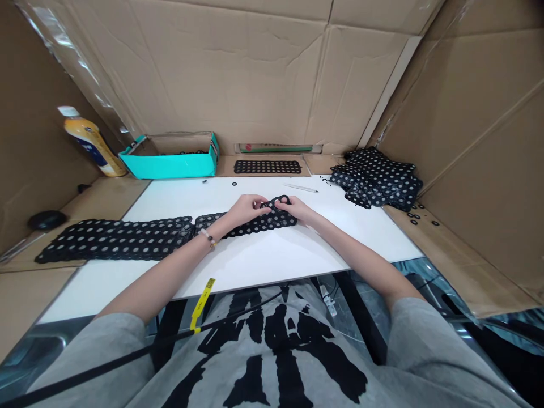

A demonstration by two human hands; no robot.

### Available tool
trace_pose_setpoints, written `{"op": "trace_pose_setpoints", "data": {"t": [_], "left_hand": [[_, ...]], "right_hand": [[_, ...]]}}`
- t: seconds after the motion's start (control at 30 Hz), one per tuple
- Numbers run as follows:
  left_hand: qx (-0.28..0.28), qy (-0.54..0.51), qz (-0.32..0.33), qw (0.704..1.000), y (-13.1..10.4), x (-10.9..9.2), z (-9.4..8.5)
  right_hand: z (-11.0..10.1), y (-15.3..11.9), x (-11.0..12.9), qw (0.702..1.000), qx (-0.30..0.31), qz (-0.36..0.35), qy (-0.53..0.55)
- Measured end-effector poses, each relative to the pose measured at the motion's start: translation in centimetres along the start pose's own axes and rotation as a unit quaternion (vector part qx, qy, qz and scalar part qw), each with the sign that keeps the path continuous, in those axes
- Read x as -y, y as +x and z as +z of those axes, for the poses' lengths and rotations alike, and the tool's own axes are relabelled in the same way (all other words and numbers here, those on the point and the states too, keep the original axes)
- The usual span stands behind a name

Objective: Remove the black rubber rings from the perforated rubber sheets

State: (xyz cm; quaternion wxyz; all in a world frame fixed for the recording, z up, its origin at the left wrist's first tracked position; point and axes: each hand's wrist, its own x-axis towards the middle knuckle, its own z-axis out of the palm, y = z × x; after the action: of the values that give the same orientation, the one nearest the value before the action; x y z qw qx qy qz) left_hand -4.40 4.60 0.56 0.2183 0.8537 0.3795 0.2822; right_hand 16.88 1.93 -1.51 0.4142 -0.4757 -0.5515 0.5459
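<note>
A black perforated sheet [255, 228], with rows of round holes, lies on the white table in front of me, its right end lifted slightly. My right hand [296, 209] grips that right end, thumb on top and fingers behind. Close beside it, my left hand [247, 209] pinches at the sheet's upper edge with thumb and forefinger. The exact spot between those fingertips is too small to make out. To the left, against this sheet's end, more black perforated sheets [123, 239] lie overlapping in a long strip, partly behind my left forearm.
Black perforated sheets [376, 175] are piled at the back right, with loose black rings [414, 222] nearby. A white pen-like tool [301, 187] lies behind my hands. A turquoise box [170, 167], a drink bottle [94, 141] and another perforated sheet [267, 166] are along the back. Cardboard walls [221, 73] surround the table.
</note>
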Motion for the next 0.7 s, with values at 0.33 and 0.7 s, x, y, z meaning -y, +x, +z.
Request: {"op": "trace_pose_setpoints", "data": {"t": [0.33, 0.7], "left_hand": [[-0.022, 0.064, 0.025, 0.997, -0.7, -1.5, 1.0], [-0.044, 0.007, -0.020, 0.999, -0.8, -2.1, 1.0]], "right_hand": [[0.4, -0.2, 0.1, 0.992, 0.034, -0.070, -0.098], [0.5, -0.2, 0.3, 0.992, 0.040, -0.069, -0.095]]}}
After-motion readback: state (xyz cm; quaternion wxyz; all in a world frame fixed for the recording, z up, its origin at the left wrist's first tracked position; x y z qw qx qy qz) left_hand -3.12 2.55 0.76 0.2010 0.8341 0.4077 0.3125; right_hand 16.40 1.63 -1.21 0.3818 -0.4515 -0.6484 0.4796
